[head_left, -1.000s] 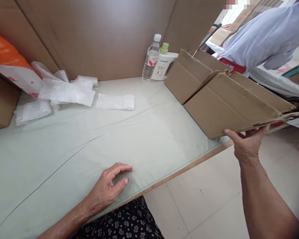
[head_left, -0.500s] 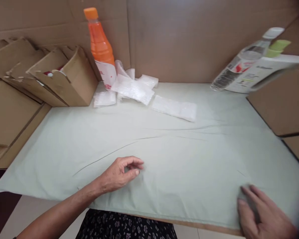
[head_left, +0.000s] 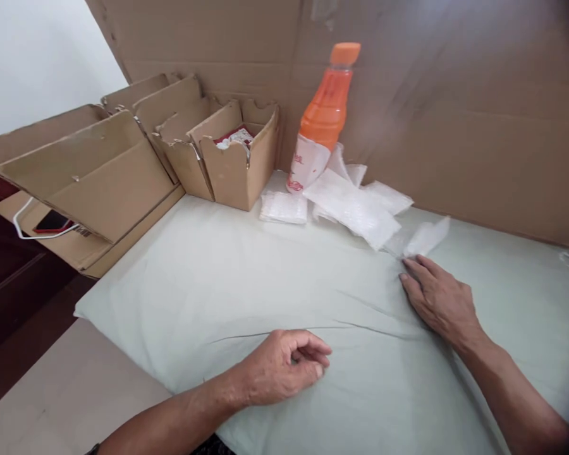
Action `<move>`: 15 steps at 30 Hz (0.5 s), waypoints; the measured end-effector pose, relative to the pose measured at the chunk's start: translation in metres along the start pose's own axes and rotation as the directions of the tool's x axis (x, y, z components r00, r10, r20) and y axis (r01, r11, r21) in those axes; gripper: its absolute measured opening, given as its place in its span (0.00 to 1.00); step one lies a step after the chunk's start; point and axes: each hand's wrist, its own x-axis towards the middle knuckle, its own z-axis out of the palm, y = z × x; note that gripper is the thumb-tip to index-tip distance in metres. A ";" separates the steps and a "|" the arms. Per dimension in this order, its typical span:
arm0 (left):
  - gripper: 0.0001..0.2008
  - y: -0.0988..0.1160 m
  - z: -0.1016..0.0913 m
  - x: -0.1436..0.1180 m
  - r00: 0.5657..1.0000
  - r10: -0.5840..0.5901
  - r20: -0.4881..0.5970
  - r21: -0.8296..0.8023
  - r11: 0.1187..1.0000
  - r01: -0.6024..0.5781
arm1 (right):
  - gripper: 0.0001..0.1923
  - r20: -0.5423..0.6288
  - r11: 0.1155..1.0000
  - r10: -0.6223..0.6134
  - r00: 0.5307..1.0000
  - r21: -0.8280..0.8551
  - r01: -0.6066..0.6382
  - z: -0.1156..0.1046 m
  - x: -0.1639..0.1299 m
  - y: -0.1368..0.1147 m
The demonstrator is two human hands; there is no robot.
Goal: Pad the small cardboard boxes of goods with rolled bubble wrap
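Across cloth, two hands, several bubble-wrap pieces

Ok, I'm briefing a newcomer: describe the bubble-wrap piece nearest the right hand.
Along the cardboard wall, find the orange bottle. Right of it lies white bubble wrap; your piece is the rightmost, the only one at the right hand.

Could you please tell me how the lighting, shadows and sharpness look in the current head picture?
Head view: pale sheen hazes the cardboard panel at upper right; the picture's right edge darkens; soft shadow lies on the cloth beside the right hand; the bubble wrap strip nearest it looks slightly soft; the orange bottle leans, perhaps partly from lens distortion.
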 end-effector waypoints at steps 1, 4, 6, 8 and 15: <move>0.16 0.001 -0.001 -0.001 1.000 0.001 -0.001 -0.017 1.000 -0.001 | 0.14 -0.002 0.999 -0.024 1.000 -0.028 0.024 0.000 0.005 -0.005; 0.16 0.002 -0.002 -0.004 1.000 0.019 -0.006 -0.060 0.998 -0.019 | 0.17 -0.072 0.980 -0.085 0.994 -0.187 0.070 -0.017 0.010 -0.020; 0.16 0.001 -0.001 -0.006 0.999 0.038 0.001 -0.072 0.997 -0.038 | 0.24 -0.094 0.968 -0.150 0.984 -0.215 0.127 -0.038 0.016 -0.045; 0.17 -0.002 0.002 -0.007 0.999 0.051 0.019 -0.074 0.996 -0.049 | 0.25 -0.039 0.976 -0.199 0.979 -0.093 0.195 -0.055 0.032 -0.093; 0.15 -0.015 0.015 0.001 0.999 0.012 -0.045 -0.139 0.990 -0.019 | 0.35 0.100 0.874 -0.426 0.899 0.303 0.380 -0.030 0.135 -0.323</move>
